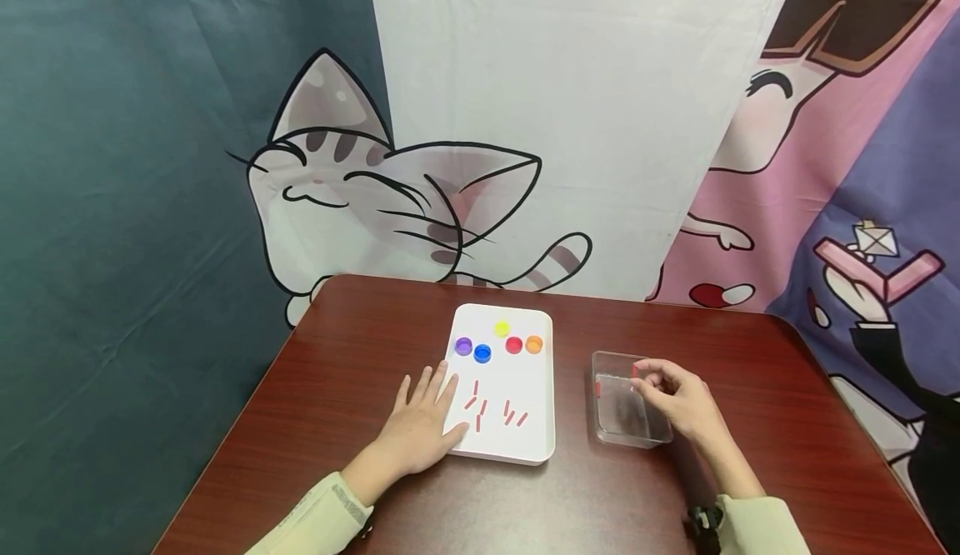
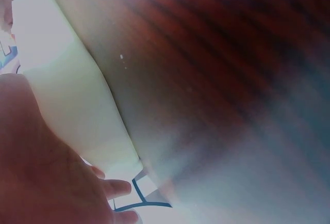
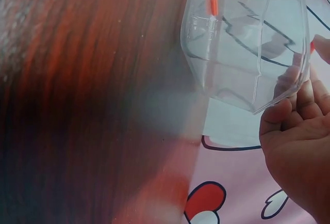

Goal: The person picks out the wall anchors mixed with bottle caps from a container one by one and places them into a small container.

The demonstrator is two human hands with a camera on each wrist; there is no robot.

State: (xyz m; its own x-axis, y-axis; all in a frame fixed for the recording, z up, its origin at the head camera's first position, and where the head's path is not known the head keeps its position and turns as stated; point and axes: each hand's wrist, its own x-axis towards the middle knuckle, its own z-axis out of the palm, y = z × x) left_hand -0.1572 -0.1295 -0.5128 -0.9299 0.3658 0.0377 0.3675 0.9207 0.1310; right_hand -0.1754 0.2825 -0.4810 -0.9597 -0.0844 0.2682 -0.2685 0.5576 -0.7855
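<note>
My left hand [image 1: 420, 430] lies with spread, straight fingers on the left edge of a white tray [image 1: 521, 447]; the left wrist view has it at its lower left corner. Two groups of short red sticks [image 1: 478, 423] lie on the tray's near half. My right hand [image 1: 686, 397] pinches a small red stick [image 1: 635, 370] between thumb and fingers, above the right part of a clear plastic box [image 1: 630, 440]. Another red piece [image 3: 214, 5] shows at the box's left side. In the right wrist view, the fingers partly show through the clear wall.
Small round cups stand on the tray's far half: purple [image 1: 464, 346], blue [image 1: 482, 353], yellow [image 1: 502, 329], red [image 1: 513, 345] and orange [image 1: 534, 344]. All this is on a dark red-brown wooden table [image 1: 360, 330]. A printed cartoon curtain [image 1: 600, 122] hangs behind the table.
</note>
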